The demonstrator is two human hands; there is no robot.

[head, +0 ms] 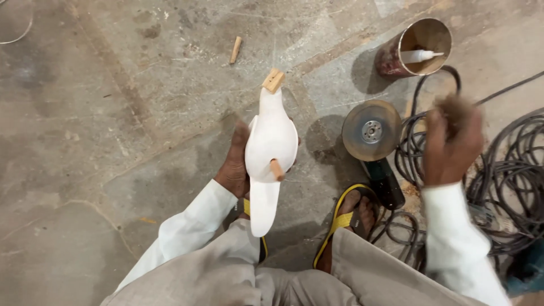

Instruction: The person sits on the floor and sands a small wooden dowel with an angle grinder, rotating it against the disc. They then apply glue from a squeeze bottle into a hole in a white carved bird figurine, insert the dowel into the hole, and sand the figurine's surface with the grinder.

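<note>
Left hand (235,164) grips white bird carving (271,148) | right hand (451,144) clutches fibre tuft (453,110) | grinder (373,136) between

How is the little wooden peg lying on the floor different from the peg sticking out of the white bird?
The loose peg lies flat on the concrete floor, touching nothing; the bird's peg stands out of the white bird, held in the left hand. The loose peg looks paler, the bird's peg more orange-brown. Both are short round wooden sticks.
</note>
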